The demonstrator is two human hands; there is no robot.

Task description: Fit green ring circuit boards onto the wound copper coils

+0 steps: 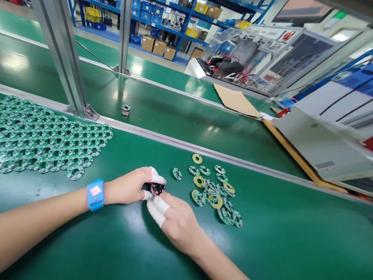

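A small round black part with a red centre (157,189) is pinched between the left hand (133,187) and right hand (177,220), low over the green tabletop (295,251), just beside scattered green ring-shaped circuit boards (216,193).

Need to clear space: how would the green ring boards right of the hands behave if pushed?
The ring boards look thin and flat, so probably light and stiff. Lying flat and overlapping on the green mat, they would likely slide and scatter, not roll.
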